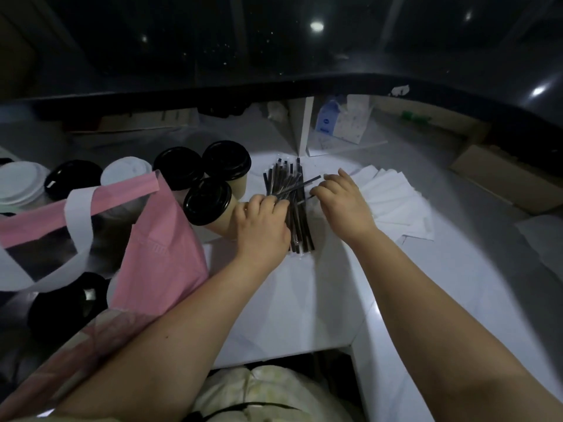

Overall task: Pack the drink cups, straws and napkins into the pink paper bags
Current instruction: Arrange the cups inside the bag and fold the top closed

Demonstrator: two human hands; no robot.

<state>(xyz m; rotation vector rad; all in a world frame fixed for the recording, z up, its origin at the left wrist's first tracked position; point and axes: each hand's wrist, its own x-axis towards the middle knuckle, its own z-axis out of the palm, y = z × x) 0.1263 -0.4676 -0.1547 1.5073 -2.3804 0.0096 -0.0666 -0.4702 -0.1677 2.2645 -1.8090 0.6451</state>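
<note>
Left hand (262,222) is curling its fingers over the straws (300,214) and seems to be pinching one slanted straw (304,184). Right hand (342,202) is bending down at the pile's edge with its fingertips hidden, so can't tell its grip. Napkins (396,199) are fanning out behind it, and the pink paper bag (158,239) is blocking some cups (208,201).

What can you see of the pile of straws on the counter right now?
The pile of straws is a loose bundle of dark straws, each apparently in clear wrap, lying flat on the white counter, pointing away from the person, between the lidded cups and the fanned napkins. The left hand holds its left edge with curled fingers; the right hand pinches one straw lying slanted across the top.
</note>
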